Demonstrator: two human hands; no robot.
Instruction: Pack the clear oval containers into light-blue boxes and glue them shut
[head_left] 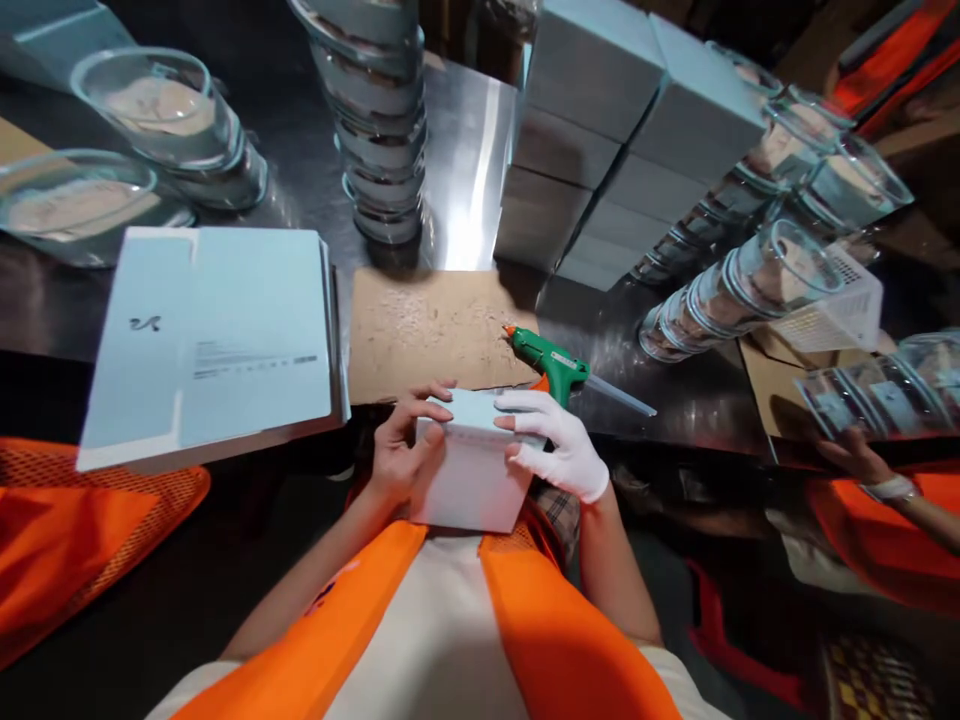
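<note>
A small white box [472, 480] rests against my lap at the table's front edge, between both hands. My left hand [405, 440], bare, grips its left side, fingers curled over the upper edge. On the right, my right hand [559, 440] wears a white glove with some fingertips uncovered and holds the box's top and right side. Just beyond the box lies a green hot glue gun [551, 362] with an orange nozzle, a clear glue stick [621, 396] poking from its back. Its nozzle lies over a piece of cardboard [420, 340] marked with glue residue.
A stack of flat white printed cartons [217, 340] stands at left. Tall stacks of clear round containers [386, 150] and piled white boxes [600, 130] rise behind. More container stacks [735, 285] stand at right, where another person's hand [855, 458] touches containers.
</note>
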